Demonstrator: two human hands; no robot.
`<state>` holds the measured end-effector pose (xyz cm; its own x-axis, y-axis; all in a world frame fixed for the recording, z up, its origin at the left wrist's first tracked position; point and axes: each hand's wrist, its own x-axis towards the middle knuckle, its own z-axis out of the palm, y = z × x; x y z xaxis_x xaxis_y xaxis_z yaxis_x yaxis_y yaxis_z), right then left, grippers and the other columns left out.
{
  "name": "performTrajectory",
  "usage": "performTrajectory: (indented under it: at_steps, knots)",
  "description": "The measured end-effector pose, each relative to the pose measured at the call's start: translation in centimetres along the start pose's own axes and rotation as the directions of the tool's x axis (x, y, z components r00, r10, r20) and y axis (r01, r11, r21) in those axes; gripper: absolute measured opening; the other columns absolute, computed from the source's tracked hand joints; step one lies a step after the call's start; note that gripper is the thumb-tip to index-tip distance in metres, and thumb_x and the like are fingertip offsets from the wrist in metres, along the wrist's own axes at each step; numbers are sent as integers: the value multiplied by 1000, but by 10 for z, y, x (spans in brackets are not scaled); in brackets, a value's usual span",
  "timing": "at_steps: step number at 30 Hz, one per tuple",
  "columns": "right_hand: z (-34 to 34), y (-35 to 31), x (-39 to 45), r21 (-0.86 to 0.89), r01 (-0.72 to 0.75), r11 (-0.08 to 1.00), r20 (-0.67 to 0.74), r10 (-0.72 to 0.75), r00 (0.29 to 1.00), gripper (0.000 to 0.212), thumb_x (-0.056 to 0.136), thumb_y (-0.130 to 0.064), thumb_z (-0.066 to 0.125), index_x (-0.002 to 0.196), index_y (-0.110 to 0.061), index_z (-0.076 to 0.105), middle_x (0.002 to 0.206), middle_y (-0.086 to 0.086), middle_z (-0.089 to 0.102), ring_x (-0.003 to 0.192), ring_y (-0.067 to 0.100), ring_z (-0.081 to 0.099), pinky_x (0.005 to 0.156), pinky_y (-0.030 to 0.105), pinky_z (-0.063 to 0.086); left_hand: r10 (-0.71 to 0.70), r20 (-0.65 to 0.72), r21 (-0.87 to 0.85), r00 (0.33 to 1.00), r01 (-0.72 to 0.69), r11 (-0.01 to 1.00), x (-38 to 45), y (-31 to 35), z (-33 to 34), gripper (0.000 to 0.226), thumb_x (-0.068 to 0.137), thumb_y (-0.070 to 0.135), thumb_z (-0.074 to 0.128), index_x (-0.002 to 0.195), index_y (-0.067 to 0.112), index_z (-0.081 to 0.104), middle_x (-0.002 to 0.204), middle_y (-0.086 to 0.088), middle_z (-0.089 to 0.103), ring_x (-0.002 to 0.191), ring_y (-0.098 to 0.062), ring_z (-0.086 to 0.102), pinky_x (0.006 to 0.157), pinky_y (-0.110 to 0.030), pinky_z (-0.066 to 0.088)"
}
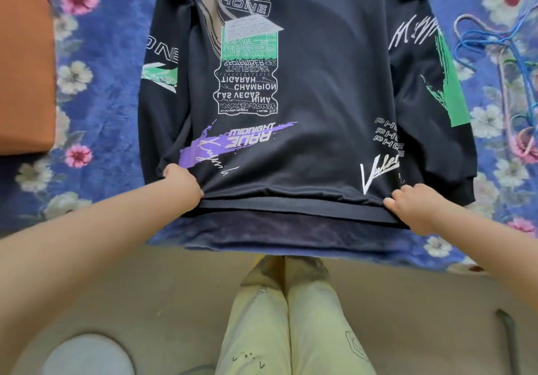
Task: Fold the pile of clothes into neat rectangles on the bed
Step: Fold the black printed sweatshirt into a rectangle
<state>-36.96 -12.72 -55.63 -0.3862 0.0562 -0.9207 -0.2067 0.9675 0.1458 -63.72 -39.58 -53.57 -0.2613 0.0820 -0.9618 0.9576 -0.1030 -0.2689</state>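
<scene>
The bed (96, 63) fills the upper part of the view, and it is covered with a blue blanket (116, 130) that has white and pink flowers printed on it. On this blanket lies the sweatshirt (320, 83), black, spread flat with the front side up and the neck pointing away from the person. It has many prints: white text blocks, a green block in the middle, a purple stroke near the hem, and green marks on both sleeves. The sleeves lie straight along the two sides of the body. The ribbed hem (291, 207) is close to the near edge of the bed, and it is lifted a little, so a shadow shows under it on the blanket. Below the bed is a beige floor (174, 287), and there the person's legs in pale yellow trousers (291, 331) stand close together against the bed edge. At the far left an orange cushion (23, 69) lies on the blanket, well apart from the sweatshirt. At the far right some hangers (495, 54), blue and pink, lie in a loose heap just beside the sleeve. A pale round thing is at the bottom left on the floor; I cannot tell what it is. The left hand (182, 184) pinches the hem at its left corner, fingers curled into the cloth. The right hand (413, 205) holds the hem at the right corner, its grip also closed on the fabric.
</scene>
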Motion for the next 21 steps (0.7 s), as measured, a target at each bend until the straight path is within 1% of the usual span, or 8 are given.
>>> performTrajectory:
  at_steps: [4, 9, 12, 14, 16, 18, 20, 21]
  knots:
    - [2, -11, 12, 62, -72, 995, 12, 72, 997, 46, 80, -23, 53, 123, -15, 38, 122, 3, 46, 112, 20, 47, 79, 28, 40, -7, -23, -71, 1000, 6, 997, 15, 29, 11, 51, 95, 17, 43, 143, 16, 26, 142, -8, 33, 130, -24, 34, 96, -35, 37]
    - [0, -20, 32, 210, -126, 970, 154, 95, 984, 66, 76, -59, 56, 123, -15, 43, 124, 3, 46, 116, 21, 46, 82, 30, 42, 17, 38, -195, 999, -10, 981, 32, 47, 5, 63, 89, 34, 57, 141, 13, 31, 141, -7, 34, 128, -26, 37, 99, -40, 38]
    - [-21, 0, 36, 412, -109, 905, 152, 50, 987, 37, 88, -46, 50, 106, -15, 55, 119, 7, 57, 110, 25, 53, 79, 28, 41, 129, 93, -210, 987, -107, 972, 35, 32, -15, 62, 81, 52, 61, 131, 19, 47, 132, 0, 49, 118, -27, 51, 94, -38, 42]
    - [-30, 19, 31, 568, -96, 818, -84, 174, 981, 21, 90, -35, 50, 87, -15, 54, 105, 11, 63, 100, 28, 57, 76, 32, 42, 181, -52, -306, 982, -189, 933, 37, 20, -32, 49, 89, 44, 52, 126, 11, 53, 128, -6, 54, 115, -29, 53, 93, -37, 44]
    - [-30, 39, 24, 714, -142, 686, -278, 464, 841, 28, 85, -36, 60, 89, -8, 56, 100, 15, 61, 98, 33, 56, 73, 36, 42, 148, -269, -445, 952, -259, 857, 41, 8, -49, 35, 96, 30, 42, 119, 6, 55, 125, -11, 55, 113, -29, 52, 89, -35, 42]
    - [-25, 51, 19, 709, -296, 640, -265, 631, 729, 54, 74, -44, 71, 105, -4, 53, 107, 18, 55, 103, 35, 50, 75, 39, 40, 41, -448, -584, 893, -327, 743, 47, 0, -62, 21, 96, 20, 38, 102, 9, 55, 115, -11, 57, 103, -28, 52, 82, -34, 41]
    - [-17, 58, 22, 624, -452, 638, -115, 648, 753, 72, 68, -45, 76, 118, -6, 42, 115, 18, 47, 108, 34, 45, 78, 40, 40, -101, -580, -642, 809, -377, 668, 56, -4, -71, 14, 93, 12, 38, 92, 10, 52, 107, -10, 56, 98, -27, 50, 77, -33, 40]
    - [-12, 63, 24, 611, -495, 618, -52, 655, 754, 68, 71, -38, 75, 120, -7, 39, 116, 18, 47, 109, 34, 46, 78, 40, 41, -162, -624, -653, 765, -396, 646, 60, -4, -77, 15, 91, 11, 39, 95, 9, 54, 107, -10, 54, 101, -28, 48, 78, -33, 40]
